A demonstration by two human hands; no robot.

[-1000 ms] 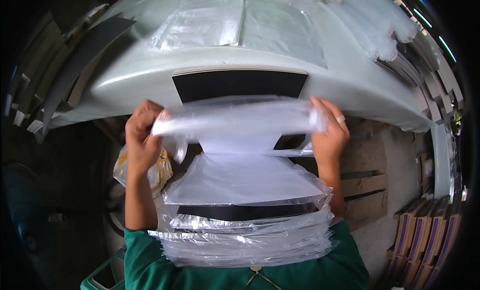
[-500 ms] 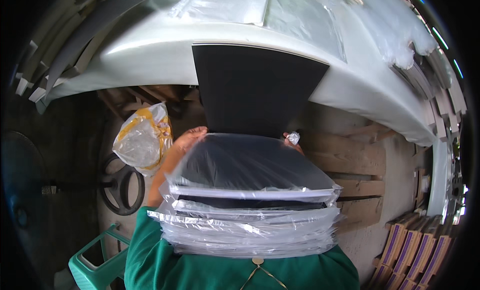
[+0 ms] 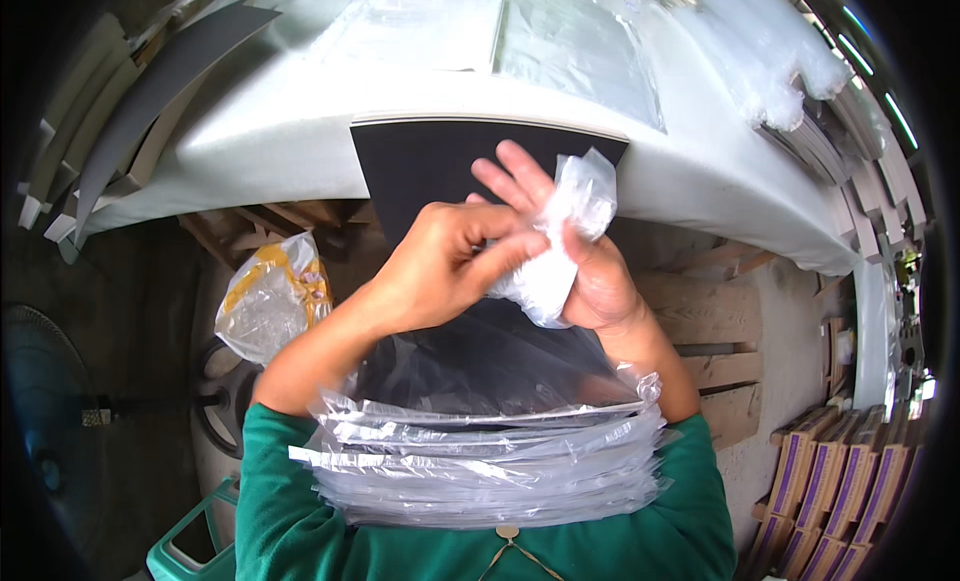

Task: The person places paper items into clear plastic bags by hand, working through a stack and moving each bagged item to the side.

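A wad of crumpled clear plastic film [image 3: 585,196] is between my two hands, in front of a black board [image 3: 425,161]. My left hand [image 3: 440,266] pinches the film with thumb and fingertips. In my right hand [image 3: 600,286], the film lies across the palm between the thumb and the blurred, stretched-out fingers. Below the hands, close to my body, is a stack of clear plastic sleeves [image 3: 490,471]. Black board shows through the top sleeve [image 3: 450,366]. The unwrapped black board stands between this stack and the table edge, its lower part hidden by my hands.
A white-covered table [image 3: 270,151] spans the far side, bearing flat clear bags [image 3: 575,56]. Boards [image 3: 150,121] stack at far left. A taped plastic bag [image 3: 275,296], a green stool [image 3: 195,541] and a fan [image 3: 45,411] stand left; a wooden pallet [image 3: 705,316] and cartons [image 3: 800,471] right.
Both hands have left the top sleeve's far edge and come together above it. The plastic wad, small at my right hand before, is now spread larger between both hands.
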